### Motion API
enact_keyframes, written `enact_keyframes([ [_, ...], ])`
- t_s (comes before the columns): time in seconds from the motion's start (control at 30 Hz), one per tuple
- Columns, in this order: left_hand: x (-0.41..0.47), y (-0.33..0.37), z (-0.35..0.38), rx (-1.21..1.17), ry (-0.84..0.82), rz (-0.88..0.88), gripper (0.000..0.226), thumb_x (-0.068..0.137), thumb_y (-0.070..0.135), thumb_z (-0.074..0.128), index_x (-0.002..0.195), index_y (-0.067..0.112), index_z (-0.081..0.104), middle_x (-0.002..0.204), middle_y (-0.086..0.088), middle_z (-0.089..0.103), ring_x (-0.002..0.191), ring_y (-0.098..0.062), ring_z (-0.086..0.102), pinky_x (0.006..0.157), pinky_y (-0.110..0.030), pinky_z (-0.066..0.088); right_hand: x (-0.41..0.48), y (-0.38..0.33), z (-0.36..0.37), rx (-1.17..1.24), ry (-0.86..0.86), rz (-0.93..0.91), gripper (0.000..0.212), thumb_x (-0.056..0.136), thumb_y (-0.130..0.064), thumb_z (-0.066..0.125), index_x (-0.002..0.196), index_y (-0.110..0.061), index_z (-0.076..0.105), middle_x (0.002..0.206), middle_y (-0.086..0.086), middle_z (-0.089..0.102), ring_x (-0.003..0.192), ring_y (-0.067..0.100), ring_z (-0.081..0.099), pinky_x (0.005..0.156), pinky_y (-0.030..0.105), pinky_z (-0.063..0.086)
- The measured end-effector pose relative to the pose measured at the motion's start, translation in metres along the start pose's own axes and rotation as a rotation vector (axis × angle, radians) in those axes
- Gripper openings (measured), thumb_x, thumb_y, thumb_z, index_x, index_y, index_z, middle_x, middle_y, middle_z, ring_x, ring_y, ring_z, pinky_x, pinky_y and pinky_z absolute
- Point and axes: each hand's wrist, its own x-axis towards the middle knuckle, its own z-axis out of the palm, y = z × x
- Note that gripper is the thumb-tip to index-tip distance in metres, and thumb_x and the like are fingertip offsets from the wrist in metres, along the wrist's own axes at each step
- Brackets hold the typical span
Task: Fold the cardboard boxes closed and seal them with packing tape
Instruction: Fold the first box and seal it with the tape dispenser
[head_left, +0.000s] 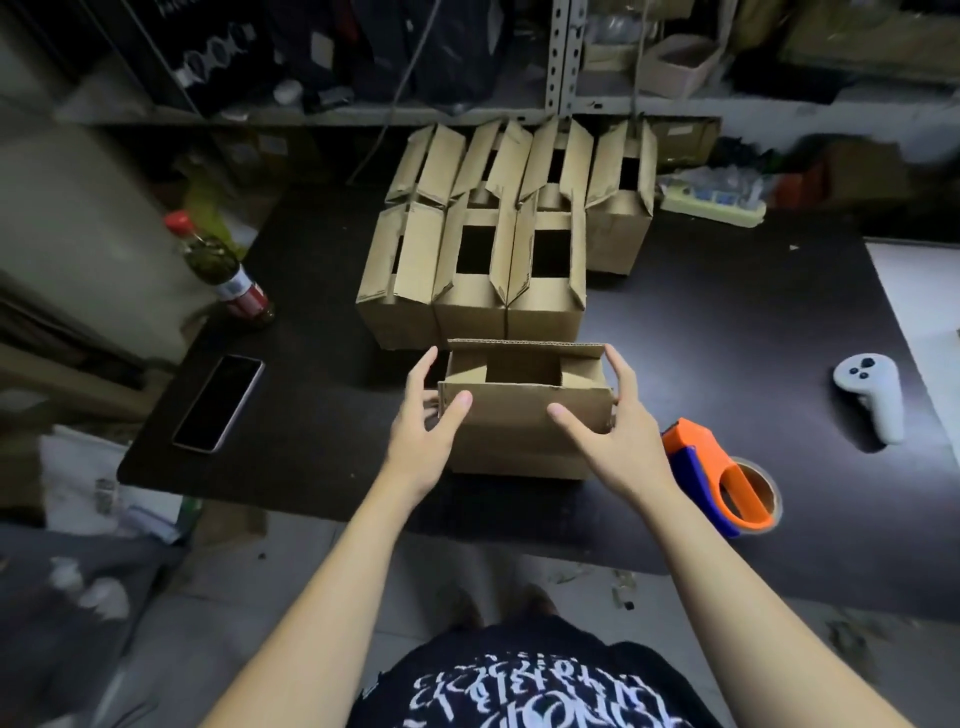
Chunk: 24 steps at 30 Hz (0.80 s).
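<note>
Left hand (426, 434) and right hand (621, 439), fingers curled, grasp the near box (524, 415); other boxes (493, 249) stand close at 12 o'clock, tape dispenser (719, 480) at 4, phone (218, 402) at 9.

Dim overall, brightest to the right of the fingers (621, 384), where the dark table top (727, 322) carries a pale sheen around the white controller (870, 395). The cardboard box (524, 410) between the fingers is evenly lit and fairly sharp, its inside in shadow. Beyond the fingertips the shelves (363, 111) sink into murk. Left of the fingers the bottle (223, 267) leans with wide-angle distortion, and the frame's edges smear and darken.
</note>
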Motion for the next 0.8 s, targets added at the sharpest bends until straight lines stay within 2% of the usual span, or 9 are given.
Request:
enact_keyframes([
  [0.1,0.003,-0.003,0.002,0.048,-0.006,0.007,0.060,0.102,0.049,0.053,0.153,0.056,0.022,0.154,0.001,0.039,0.132,-0.017,0.044,0.106,-0.036,0.040,-0.004,0.002,0.002,-0.017,0.004,-0.037,0.099,0.083,-0.059,0.076,0.158,-0.051,0.012,0.162,-0.005,0.038,0.143,0.020,0.042,0.109,0.036,0.041],
  [0.2,0.007,-0.004,-0.002,0.088,-0.047,0.016,0.061,0.101,0.052,0.054,0.149,0.065,0.019,0.154,0.000,0.039,0.134,-0.019,0.044,0.110,-0.041,0.040,-0.004,0.002,0.002,-0.031,0.012,-0.023,0.106,0.080,-0.061,0.077,0.158,-0.051,0.007,0.159,-0.002,0.043,0.137,0.022,0.048,0.106,0.038,0.047],
  [0.3,0.015,-0.004,-0.005,0.143,-0.090,0.042,0.058,0.102,0.052,0.051,0.151,0.063,0.020,0.157,0.004,0.034,0.132,-0.008,0.035,0.107,-0.039,0.035,0.001,0.002,0.001,-0.069,0.006,-0.015,0.101,0.080,-0.064,0.076,0.157,-0.049,0.013,0.157,-0.001,0.045,0.135,0.022,0.049,0.103,0.036,0.048],
  [0.37,0.016,-0.005,-0.004,0.152,-0.092,0.042,0.056,0.102,0.054,0.051,0.149,0.065,0.022,0.151,0.006,0.036,0.127,-0.008,0.036,0.108,-0.043,0.039,0.002,0.003,0.003,-0.073,0.022,-0.009,0.097,0.080,-0.064,0.076,0.155,-0.049,0.016,0.154,-0.001,0.047,0.132,0.019,0.050,0.101,0.037,0.050],
  [0.47,0.013,-0.008,-0.001,0.167,-0.046,0.056,0.049,0.101,0.053,0.054,0.143,0.060,0.031,0.131,0.011,0.038,0.120,-0.014,0.045,0.098,-0.041,0.046,-0.002,0.004,0.008,-0.067,0.053,-0.008,0.088,0.082,-0.059,0.077,0.151,-0.046,0.024,0.144,0.000,0.051,0.122,0.016,0.051,0.097,0.037,0.051],
  [0.57,0.015,-0.012,0.001,0.218,-0.021,0.075,0.033,0.100,0.055,0.053,0.131,0.057,0.039,0.122,0.006,0.044,0.111,-0.018,0.053,0.091,-0.041,0.051,-0.005,0.006,0.014,-0.035,0.094,-0.012,0.072,0.083,-0.055,0.077,0.139,-0.045,0.033,0.137,0.000,0.055,0.117,0.016,0.055,0.094,0.035,0.054],
  [0.63,0.015,-0.016,0.003,0.212,-0.013,0.067,0.029,0.100,0.054,0.053,0.127,0.053,0.043,0.119,0.005,0.046,0.107,-0.017,0.054,0.089,-0.042,0.054,-0.007,0.007,0.018,-0.007,0.125,-0.008,0.067,0.084,-0.053,0.078,0.137,-0.043,0.037,0.133,-0.001,0.057,0.115,0.016,0.057,0.094,0.035,0.055],
  [0.8,0.008,-0.017,0.007,0.078,0.043,0.067,0.019,0.099,0.045,0.062,0.117,0.045,0.056,0.124,0.009,0.051,0.111,-0.016,0.055,0.079,-0.027,0.046,-0.011,0.013,0.024,-0.020,0.182,-0.014,0.058,0.090,-0.050,0.073,0.139,-0.032,0.049,0.127,-0.012,0.056,0.114,0.007,0.053,0.092,0.025,0.043],
])
